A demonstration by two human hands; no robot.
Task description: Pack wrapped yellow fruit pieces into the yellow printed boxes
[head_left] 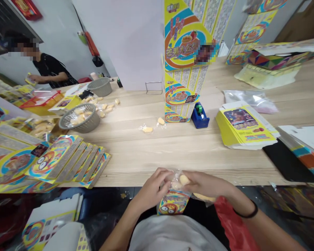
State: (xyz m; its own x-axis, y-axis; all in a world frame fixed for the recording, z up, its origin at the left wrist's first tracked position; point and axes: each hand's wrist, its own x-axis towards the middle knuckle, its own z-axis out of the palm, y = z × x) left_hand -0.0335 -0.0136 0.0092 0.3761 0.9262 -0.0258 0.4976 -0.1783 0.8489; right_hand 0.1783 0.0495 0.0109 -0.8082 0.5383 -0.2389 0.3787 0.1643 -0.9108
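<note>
My left hand [153,188] and my right hand [206,184] meet at the front edge of the wooden table [157,153]. Between them, both pinch a clear plastic wrapper [177,179] around a pale yellow sweet. A printed yellow card strip [173,204] hangs below the wrapper, partly held against my fingers. Another yellow piece [204,197] shows beneath my right wrist. Two wrapped sweets [146,129] lie loose on the tabletop, well ahead of my hands.
Grey plastic baskets [80,118] and loose sweets sit at the left, beside fanned printed card strips [68,160]. A blue tape dispenser [199,116] stands by a tall printed display box [185,45]. Yellow printed sheets [247,129] lie right. A co-worker [51,69] stands far left.
</note>
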